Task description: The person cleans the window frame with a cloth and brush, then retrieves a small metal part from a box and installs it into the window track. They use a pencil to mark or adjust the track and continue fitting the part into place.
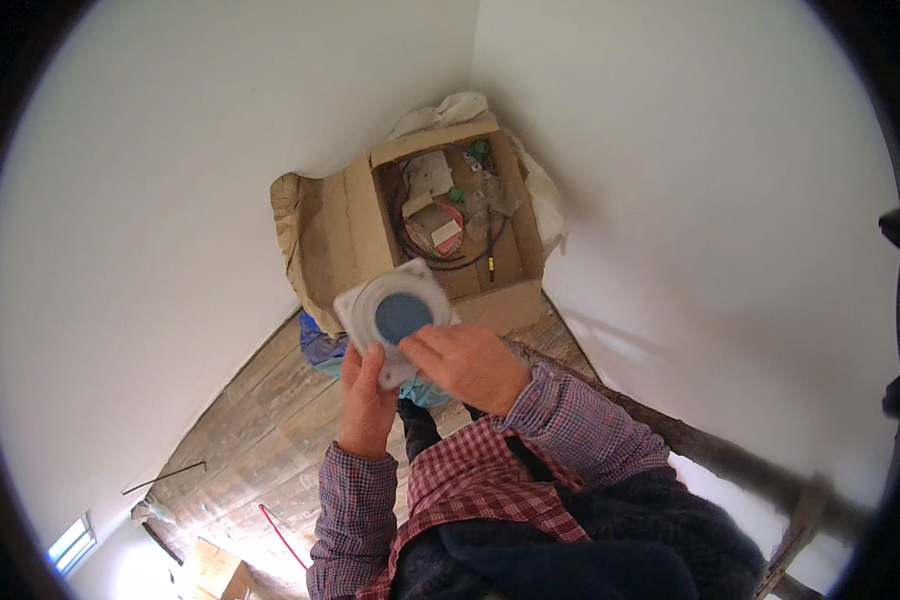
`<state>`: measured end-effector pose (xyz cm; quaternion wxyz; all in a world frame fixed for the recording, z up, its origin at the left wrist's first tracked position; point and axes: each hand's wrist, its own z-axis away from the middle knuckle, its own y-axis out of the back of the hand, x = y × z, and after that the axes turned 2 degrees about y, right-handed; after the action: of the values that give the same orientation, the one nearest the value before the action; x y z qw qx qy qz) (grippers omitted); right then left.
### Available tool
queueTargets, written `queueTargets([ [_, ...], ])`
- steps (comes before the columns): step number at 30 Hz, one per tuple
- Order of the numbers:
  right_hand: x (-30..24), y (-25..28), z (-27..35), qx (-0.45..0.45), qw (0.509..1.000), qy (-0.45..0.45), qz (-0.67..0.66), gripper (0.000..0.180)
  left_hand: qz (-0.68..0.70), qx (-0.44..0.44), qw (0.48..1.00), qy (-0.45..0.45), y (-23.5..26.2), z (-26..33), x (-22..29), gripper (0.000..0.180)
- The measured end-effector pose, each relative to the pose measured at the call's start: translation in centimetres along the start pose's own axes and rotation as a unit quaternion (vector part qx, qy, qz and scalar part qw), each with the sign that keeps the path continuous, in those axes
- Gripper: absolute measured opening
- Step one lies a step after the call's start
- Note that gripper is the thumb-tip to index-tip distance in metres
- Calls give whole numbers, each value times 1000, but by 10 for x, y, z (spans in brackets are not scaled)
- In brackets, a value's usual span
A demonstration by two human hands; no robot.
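Observation:
A square whitish, see-through-looking plate (430, 291) with a raised ring and a round dark blue-grey disc (403, 316) is held up in front of me, tilted. My left hand (367, 400) grips its lower left edge, thumb on the front and the other fingers mostly behind. From the right, my right hand (470, 365) reaches over the plate; its fingers are close together and bent, their tips against the disc's lower edge. The right thumb is hidden. The plate's exact kind cannot be made out.
An opened cardboard box (340, 225) sits in the corner, holding a coiled black cable (450, 265), red wire and small packets. Whitish sheeting (545, 200) lies around it. A rough wooden rail (710, 445) runs along my right. Another carton (220, 570) stands lower left on the plank-patterned floor.

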<state>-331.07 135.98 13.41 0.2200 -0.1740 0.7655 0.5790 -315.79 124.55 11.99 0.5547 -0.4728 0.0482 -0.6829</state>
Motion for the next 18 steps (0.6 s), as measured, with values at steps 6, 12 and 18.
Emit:
queueTargets([
  [6, 60, 0, -21, 16, 987, -78, -142, 32, -69, 116, 991, 19, 18, 1, -1, 47],
  [12, 203, -44, -64, -50, 891, -410, 190, 26, -35, 124, 992, 4, 39, 27, 1, 50],
  [18, 190, -41, -54, -85, 902, -370, 205, 25, 15, 97, 994, 47, 49, 28, -15, 51],
])
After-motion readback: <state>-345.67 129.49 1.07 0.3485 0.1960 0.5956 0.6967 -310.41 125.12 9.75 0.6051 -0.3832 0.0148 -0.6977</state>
